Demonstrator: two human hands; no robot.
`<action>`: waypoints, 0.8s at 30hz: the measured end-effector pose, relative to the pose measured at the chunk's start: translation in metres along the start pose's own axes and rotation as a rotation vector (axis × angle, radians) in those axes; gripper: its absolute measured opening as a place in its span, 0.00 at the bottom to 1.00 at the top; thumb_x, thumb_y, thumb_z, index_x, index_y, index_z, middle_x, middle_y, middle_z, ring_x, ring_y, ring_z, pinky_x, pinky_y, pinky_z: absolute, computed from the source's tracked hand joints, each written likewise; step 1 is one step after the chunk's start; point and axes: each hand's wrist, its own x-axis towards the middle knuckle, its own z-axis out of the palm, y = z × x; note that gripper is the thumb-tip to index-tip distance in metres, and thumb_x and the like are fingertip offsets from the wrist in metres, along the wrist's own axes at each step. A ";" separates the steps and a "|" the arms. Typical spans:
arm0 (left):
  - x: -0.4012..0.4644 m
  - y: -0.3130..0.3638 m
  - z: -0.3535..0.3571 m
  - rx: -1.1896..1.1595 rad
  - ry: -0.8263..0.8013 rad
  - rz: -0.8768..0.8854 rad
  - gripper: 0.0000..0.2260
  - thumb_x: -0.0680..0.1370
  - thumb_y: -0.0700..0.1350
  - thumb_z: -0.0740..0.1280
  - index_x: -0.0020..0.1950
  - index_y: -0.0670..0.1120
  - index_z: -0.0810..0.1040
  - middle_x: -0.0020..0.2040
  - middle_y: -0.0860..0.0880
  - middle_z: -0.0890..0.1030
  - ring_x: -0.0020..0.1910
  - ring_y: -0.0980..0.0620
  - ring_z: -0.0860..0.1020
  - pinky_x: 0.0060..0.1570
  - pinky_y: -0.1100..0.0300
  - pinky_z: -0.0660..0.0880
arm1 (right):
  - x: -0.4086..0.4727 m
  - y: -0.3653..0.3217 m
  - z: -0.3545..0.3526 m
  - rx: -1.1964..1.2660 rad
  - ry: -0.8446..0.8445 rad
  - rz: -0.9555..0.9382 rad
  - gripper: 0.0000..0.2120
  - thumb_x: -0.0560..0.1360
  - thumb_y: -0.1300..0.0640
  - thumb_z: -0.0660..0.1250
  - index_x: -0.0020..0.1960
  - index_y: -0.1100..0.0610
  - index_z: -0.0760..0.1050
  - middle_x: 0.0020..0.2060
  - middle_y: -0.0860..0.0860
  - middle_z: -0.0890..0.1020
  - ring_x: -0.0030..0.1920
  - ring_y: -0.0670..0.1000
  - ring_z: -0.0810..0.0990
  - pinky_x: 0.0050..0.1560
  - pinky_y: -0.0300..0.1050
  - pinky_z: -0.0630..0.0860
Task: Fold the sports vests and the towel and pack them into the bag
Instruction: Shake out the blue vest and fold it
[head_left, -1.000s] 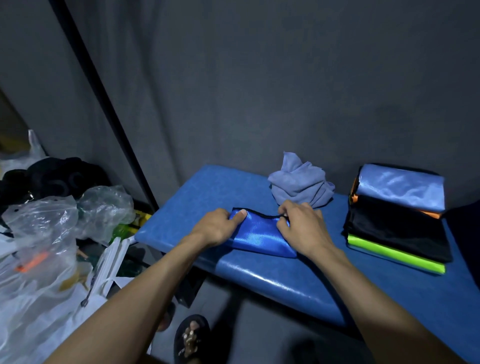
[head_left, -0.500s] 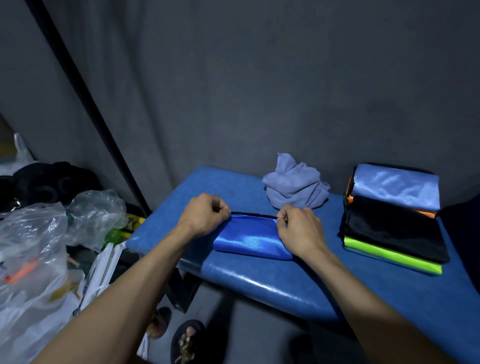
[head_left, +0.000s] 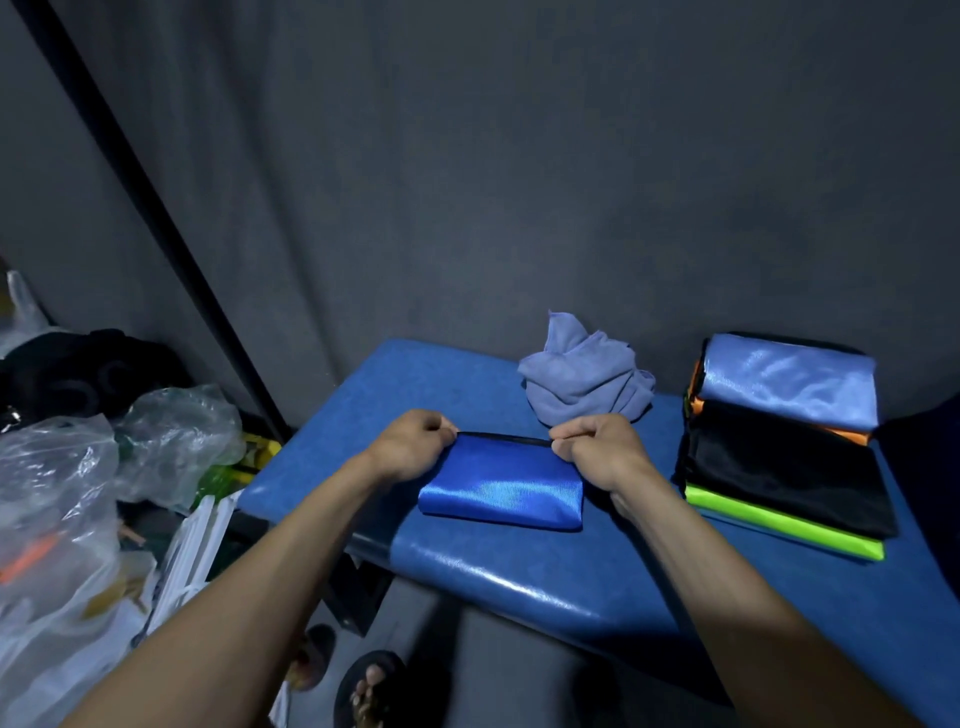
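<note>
Both hands have closed into fists at the far corners of the folded blue vest (head_left: 501, 491) since the earlier frame, where the left thumb lay flat along its black-trimmed edge. Now the left hand (head_left: 413, 451) pinches the far left corner with curled fingers, and the right hand (head_left: 597, 448) pinches the far right corner the same way; the fingertips themselves are tucked under and cannot be made out. The vest lies flat near the front edge of the blue padded bench (head_left: 519, 577), toward its left end.

Behind the right hand, against the grey curtain (head_left: 519, 182) at the back edge, sits one crumpled lavender towel (head_left: 584, 384) — unfolded. At the right end of the bench is a stack of folded vests (head_left: 784, 441): a light blue one on top, a sliver of orange beneath it, a black one, then a lime green one at the bottom — four layers visible. The orange one is almost wholly covered.

Off the left end of the bench, clear plastic bags (head_left: 78, 493) pile over dark items that are hard to identify. A black pole (head_left: 156, 218) slants down behind them. Below the front edge, a sandalled foot (head_left: 371, 691) shows on the floor, partly cut off by the frame's bottom.
</note>
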 end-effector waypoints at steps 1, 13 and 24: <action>0.003 0.002 0.000 -0.012 -0.010 -0.045 0.10 0.83 0.43 0.62 0.45 0.43 0.80 0.38 0.50 0.78 0.37 0.53 0.75 0.39 0.61 0.72 | 0.001 -0.001 -0.001 0.045 -0.001 0.025 0.07 0.75 0.66 0.72 0.46 0.55 0.83 0.42 0.50 0.83 0.44 0.48 0.79 0.43 0.35 0.74; 0.009 0.015 0.023 0.452 0.092 -0.080 0.13 0.84 0.48 0.53 0.52 0.43 0.74 0.63 0.38 0.79 0.60 0.38 0.77 0.58 0.50 0.73 | 0.009 -0.003 -0.017 0.117 -0.122 0.140 0.09 0.77 0.67 0.71 0.56 0.61 0.80 0.35 0.54 0.80 0.31 0.48 0.76 0.26 0.39 0.77; -0.001 0.007 0.030 0.474 0.207 0.018 0.10 0.84 0.47 0.53 0.47 0.45 0.69 0.57 0.41 0.79 0.52 0.40 0.77 0.51 0.50 0.72 | 0.012 0.000 -0.022 -0.037 -0.162 0.044 0.11 0.74 0.72 0.66 0.52 0.60 0.80 0.40 0.55 0.81 0.38 0.51 0.78 0.37 0.44 0.78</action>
